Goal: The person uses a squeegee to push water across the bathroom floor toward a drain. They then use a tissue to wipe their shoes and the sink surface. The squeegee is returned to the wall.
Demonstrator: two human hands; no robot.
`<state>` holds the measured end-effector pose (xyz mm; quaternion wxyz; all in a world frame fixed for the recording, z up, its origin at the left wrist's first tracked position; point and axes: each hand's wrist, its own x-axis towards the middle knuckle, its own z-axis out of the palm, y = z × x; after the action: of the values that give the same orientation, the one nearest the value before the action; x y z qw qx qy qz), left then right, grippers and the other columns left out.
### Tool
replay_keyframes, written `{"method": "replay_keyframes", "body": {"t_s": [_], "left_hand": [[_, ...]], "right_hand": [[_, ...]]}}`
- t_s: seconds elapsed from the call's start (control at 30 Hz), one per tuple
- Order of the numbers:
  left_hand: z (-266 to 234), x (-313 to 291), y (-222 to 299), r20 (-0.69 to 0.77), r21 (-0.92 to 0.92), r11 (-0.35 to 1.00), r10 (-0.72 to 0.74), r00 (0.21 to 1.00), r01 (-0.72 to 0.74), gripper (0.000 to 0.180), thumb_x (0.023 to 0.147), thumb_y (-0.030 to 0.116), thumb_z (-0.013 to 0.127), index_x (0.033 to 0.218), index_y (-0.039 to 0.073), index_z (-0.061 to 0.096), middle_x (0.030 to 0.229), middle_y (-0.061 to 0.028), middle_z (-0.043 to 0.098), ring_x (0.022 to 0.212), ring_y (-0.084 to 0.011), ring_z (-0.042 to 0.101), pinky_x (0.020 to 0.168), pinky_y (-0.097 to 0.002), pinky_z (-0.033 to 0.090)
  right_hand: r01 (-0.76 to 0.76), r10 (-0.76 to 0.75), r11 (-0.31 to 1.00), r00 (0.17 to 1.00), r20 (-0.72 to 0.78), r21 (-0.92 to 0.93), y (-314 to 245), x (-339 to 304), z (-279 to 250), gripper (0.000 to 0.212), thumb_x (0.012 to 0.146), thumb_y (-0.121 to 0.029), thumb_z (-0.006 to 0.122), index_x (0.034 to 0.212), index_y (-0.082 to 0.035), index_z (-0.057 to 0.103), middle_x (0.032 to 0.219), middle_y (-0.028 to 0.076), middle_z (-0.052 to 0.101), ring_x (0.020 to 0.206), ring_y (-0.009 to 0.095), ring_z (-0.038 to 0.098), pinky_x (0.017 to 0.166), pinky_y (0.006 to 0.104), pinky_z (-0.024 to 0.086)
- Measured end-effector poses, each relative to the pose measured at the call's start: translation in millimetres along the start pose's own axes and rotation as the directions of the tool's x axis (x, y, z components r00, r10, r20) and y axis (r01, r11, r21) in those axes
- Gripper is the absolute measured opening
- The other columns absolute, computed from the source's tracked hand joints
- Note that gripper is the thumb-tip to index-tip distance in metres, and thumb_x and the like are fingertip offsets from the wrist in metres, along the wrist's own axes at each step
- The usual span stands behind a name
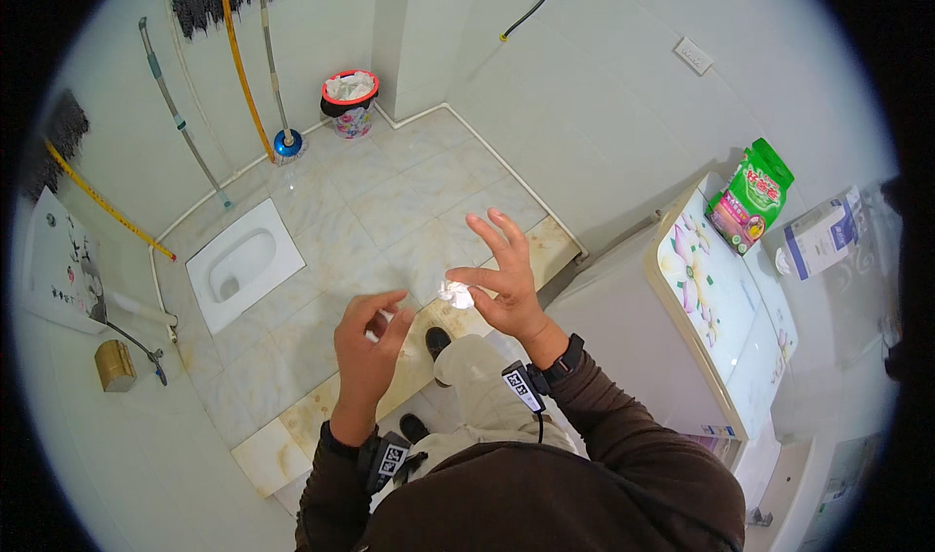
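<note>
A crumpled piece of white tissue (456,295) is pinched at the thumb of my right hand (511,284), whose other fingers spread upward. Facing it across a small gap is my left hand (368,330), fingers curled toward the thumb. A bit of white shows between those fingers; what it is I cannot make out. Both hands are in front of my body, above a tiled step (321,406).
A white squat toilet (243,260) is set in the floor ahead left. Against the far wall stand a lined bin (352,116) full of paper and several long-handled mops. At right, a washing machine (623,309) carries a green bag (752,197) and a tissue pack (823,238).
</note>
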<state>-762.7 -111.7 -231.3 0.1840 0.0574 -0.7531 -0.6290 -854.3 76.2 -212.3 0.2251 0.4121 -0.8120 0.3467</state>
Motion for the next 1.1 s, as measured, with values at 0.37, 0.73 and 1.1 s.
{"method": "replay_keyframes", "body": {"t_s": [0.37,0.73,1.1], "left_hand": [[24.6,9.6,38.3,-0.002,-0.002,0.971,0.239,0.971,-0.239,0.012,0.073,0.010,0.068,0.082,0.004,0.065,0.066,-0.0035,0.052,0.054,-0.0135,0.042,0.050,-0.0254,0.036],[-13.2,7.7,37.2,-0.249,-0.266,0.957,0.052,0.967,-0.120,0.007,0.079,0.005,0.064,0.080,-0.002,0.065,0.067,0.0017,0.050,0.057,-0.0031,0.038,0.049,-0.0182,0.030],[-0.9,-7.7,45.1,-0.015,0.266,0.927,0.278,0.960,-0.264,0.012,0.070,0.011,0.069,0.080,0.005,0.065,0.066,-0.0044,0.051,0.059,-0.0169,0.049,0.054,-0.0296,0.039]], "right_hand": [[0.240,-0.210,0.956,0.962,0.175,-0.170,-44.8,9.1,-4.7,0.008,0.067,-0.013,0.064,0.075,-0.014,0.064,0.130,0.005,0.045,0.123,0.034,0.035,0.100,0.0543,0.021],[0.281,-0.233,0.947,0.936,0.265,-0.158,-60.1,9.8,-8.2,0.012,0.063,-0.014,0.069,0.075,-0.016,0.066,0.129,0.002,0.047,0.125,0.034,0.033,0.101,0.0570,0.021],[0.387,-0.330,0.918,0.865,0.377,-0.085,-77.5,13.4,7.8,0.008,0.059,-0.009,0.065,0.066,-0.012,0.065,0.113,0.002,0.054,0.129,0.032,0.028,0.101,0.0632,0.016]]}}
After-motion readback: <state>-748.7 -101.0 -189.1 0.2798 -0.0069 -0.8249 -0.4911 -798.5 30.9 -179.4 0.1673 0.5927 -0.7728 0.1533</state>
